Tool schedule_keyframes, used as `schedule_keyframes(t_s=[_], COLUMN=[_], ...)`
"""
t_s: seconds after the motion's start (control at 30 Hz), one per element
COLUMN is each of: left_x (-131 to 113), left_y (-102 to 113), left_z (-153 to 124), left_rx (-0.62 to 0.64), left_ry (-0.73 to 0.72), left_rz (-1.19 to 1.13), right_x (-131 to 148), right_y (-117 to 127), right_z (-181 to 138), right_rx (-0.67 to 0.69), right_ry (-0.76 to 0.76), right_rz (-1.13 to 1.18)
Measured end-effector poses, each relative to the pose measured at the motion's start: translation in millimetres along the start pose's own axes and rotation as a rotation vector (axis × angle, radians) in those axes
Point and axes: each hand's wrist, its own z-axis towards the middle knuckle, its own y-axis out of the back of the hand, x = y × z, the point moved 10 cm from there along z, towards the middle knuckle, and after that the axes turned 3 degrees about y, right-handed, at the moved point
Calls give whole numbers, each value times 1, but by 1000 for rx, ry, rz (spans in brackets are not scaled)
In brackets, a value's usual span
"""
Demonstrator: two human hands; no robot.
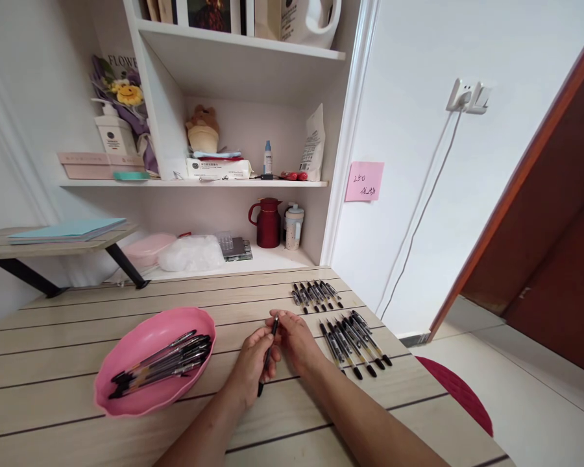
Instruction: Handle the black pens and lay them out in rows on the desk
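Both of my hands meet over the middle of the wooden table (78, 363) on one black pen (268, 355). My left hand (254, 366) wraps round its lower barrel, tip pointing toward me. My right hand (298, 340) pinches the pen's upper end. To the left, a pink bowl (126, 395) holds several black pens (165, 363). To the right lie two rows: several pen caps (316, 295) further back and several uncapped pens (355, 340) nearer.
White shelves behind the table carry a dark red jug (267, 224), a cup, bags and boxes. A small wooden riser (53, 243) with a blue folder stands at the left. The table's right edge drops to the floor; a red mat (460, 392) lies there.
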Motion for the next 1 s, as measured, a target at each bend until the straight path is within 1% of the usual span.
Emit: schedule_keyframes(t_s=[0.1, 0.13, 0.3, 0.37, 0.4, 0.43, 0.47, 0.5, 0.53, 0.57, 0.67, 0.73, 0.87, 1.0], left_x=[1, 1, 4, 5, 5, 5, 5, 5, 4, 4, 4, 6, 8, 10], left_y=[1, 0, -4, -3, -3, -2, -1, 0, 1, 1, 1, 1, 3, 2], left_z=[1, 1, 2, 2, 2, 1, 1, 1, 1, 1, 2, 4, 7, 8], left_rx=[-4, 4, 66, 72, 68, 63, 56, 50, 44, 41, 44, 49, 60, 75], left_ry=[0, 2, 17, 26, 33, 40, 48, 52, 54, 53, 44, 38, 24, 29], left_rz=[6, 8, 4, 1, -2, -6, -11, -17, -23, -29, -37, -42, -42, -59], right_x=[-4, -3, 12, 28, 38, 51, 64, 77, 87, 94, 108, 108, 92, 75], right_y=[-3, -1, 18, 34, 44, 55, 65, 70, 72, 77, 85, 84, 75, 68], right_z=[0, 0, 5, 10, 11, 13, 15, 18, 23, 26, 34, 37, 41, 46], right_rx=[38, 27, -116, -206, -268, -331, -390, -421, -411, -409, -387, -359, -279, -201], right_ry=[-22, -11, 78, 147, 189, 225, 248, 248, 224, 212, 183, 151, 73, 17], right_rz=[-6, -8, 36, -32, -124, -272, -473, -753, -1063, -1176, -1409, -1561, -1820, -1984])
